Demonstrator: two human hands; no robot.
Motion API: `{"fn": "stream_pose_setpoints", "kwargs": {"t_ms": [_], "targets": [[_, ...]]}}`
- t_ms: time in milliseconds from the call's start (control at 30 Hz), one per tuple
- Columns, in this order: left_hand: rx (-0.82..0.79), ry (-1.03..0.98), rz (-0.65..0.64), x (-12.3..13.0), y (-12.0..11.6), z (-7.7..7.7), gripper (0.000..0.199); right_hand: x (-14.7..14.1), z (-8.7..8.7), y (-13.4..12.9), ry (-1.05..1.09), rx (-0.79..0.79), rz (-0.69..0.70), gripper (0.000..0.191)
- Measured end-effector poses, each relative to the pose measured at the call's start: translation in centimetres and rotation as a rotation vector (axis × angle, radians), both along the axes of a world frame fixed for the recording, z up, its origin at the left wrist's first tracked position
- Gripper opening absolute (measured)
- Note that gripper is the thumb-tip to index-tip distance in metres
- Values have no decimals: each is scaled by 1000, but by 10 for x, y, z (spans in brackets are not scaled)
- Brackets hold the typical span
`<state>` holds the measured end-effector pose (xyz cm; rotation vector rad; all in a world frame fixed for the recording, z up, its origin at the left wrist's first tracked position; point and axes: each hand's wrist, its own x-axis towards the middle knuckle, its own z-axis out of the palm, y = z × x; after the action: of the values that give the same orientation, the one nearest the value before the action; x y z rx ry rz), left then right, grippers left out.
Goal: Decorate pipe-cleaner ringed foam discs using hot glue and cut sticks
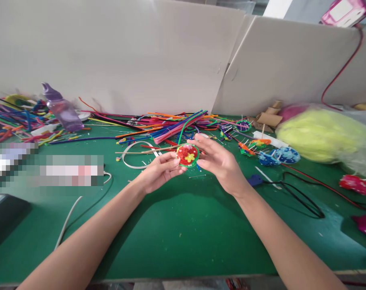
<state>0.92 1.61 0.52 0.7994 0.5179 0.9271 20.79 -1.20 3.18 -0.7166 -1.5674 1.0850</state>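
Over the tabletop (pixel 176 241), the left hand (pixel 158 173) is pinching a red disc (pixel 186 154) by its edge; the right hand (pixel 221 162) is curving around the opposite side, its grip unclear; light rim contact is likely sparing the yellow flower (pixel 189 158)

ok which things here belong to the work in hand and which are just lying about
Likely belong:
- round red fuzzy disc with green rim and yellow flower, in the left hand
- long multicoloured fuzzy stems
- blue, white-dotted fuzzy pieces

Probably lying about:
- translucent purple plastic bottle
- dark blue plug on black cable
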Motion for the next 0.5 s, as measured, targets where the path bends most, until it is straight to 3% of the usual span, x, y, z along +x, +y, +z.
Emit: {"fn": "stream_pose_setpoints", "kwargs": {"t_ms": [300, 500], "targets": [[-14, 1, 23, 0, 0, 0, 28, 0, 4, -1, 39, -16, -51, 60], [-23, -24, 28, -1, 1, -1, 21, 18, 19, 4, 304, 122, -376, 20]]}}
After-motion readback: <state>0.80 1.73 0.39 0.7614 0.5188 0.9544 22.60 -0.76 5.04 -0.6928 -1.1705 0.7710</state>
